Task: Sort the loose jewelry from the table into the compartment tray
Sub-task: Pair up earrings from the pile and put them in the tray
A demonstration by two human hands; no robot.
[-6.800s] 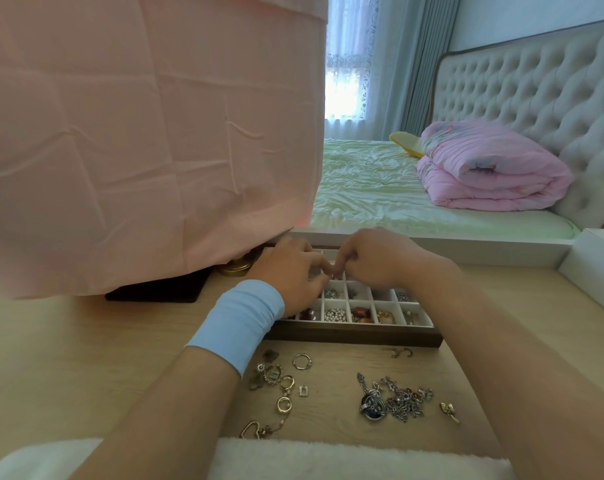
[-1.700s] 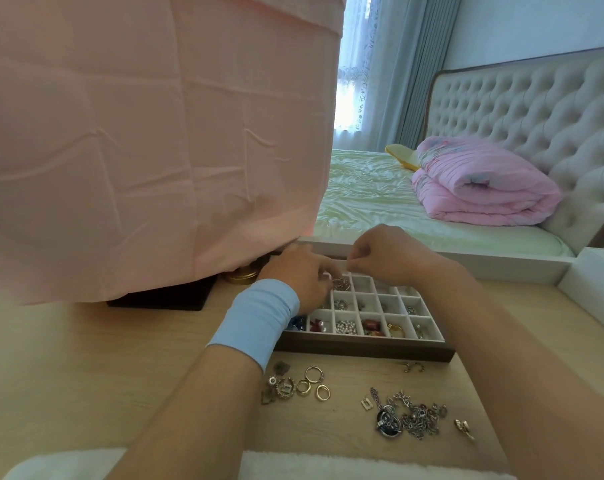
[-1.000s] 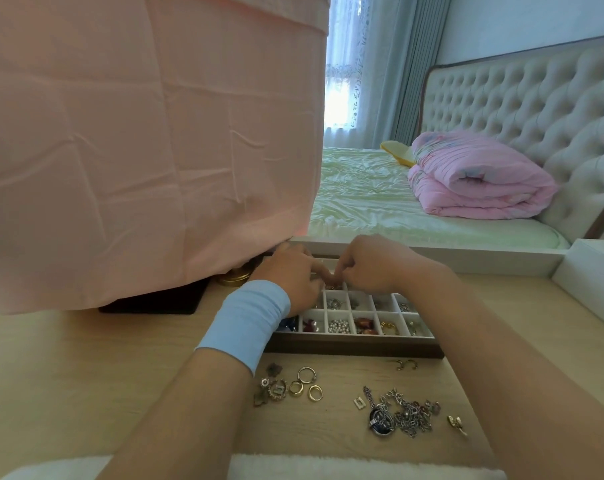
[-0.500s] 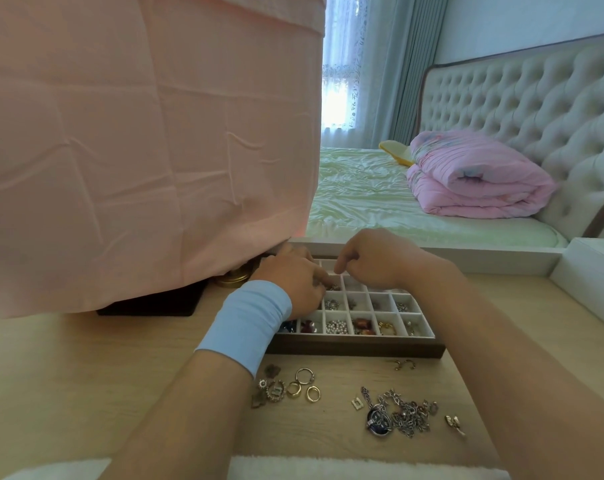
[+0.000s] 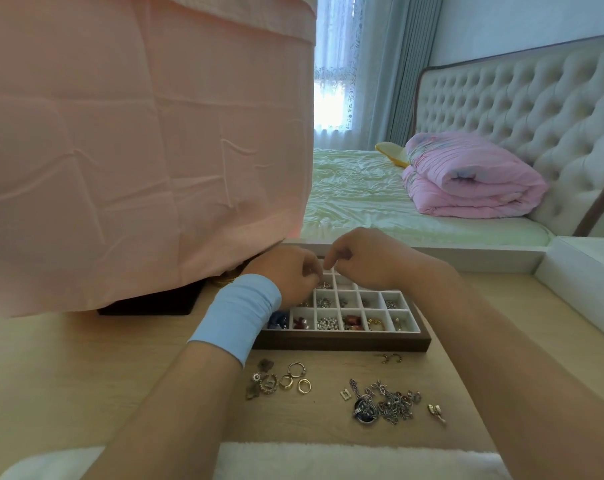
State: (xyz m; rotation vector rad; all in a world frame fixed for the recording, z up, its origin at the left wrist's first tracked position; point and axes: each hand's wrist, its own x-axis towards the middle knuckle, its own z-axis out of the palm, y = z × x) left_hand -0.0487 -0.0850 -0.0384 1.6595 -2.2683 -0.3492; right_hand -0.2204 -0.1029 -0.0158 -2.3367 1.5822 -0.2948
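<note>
A wooden compartment tray [image 5: 342,342] with white cells lies on the light wood table; several cells hold beads, stones and small pieces. My left hand [image 5: 286,271], with a blue wristband, and my right hand [image 5: 366,261] hover over the tray's far left cells. Their curled fingertips nearly meet and pinch something tiny that I cannot make out. Loose jewelry lies in front of the tray: a cluster of rings and charms [image 5: 283,379], a tangled chain pile with a dark pendant [image 5: 383,401], a small gold earring [image 5: 436,410], two hooks [image 5: 390,357] and a small square charm [image 5: 345,394].
A large pink cloth [image 5: 138,150] hangs over the table's left back, above a dark box [image 5: 148,306]. A white fluffy edge [image 5: 328,460] runs along the near side. A white ledge [image 5: 577,271] stands at the right, with a bed behind.
Both hands have stayed over the tray's far left cells, fingertips working together. The gold hoops and clasp at the near left are gone from the table, and the rings sit regrouped.
</note>
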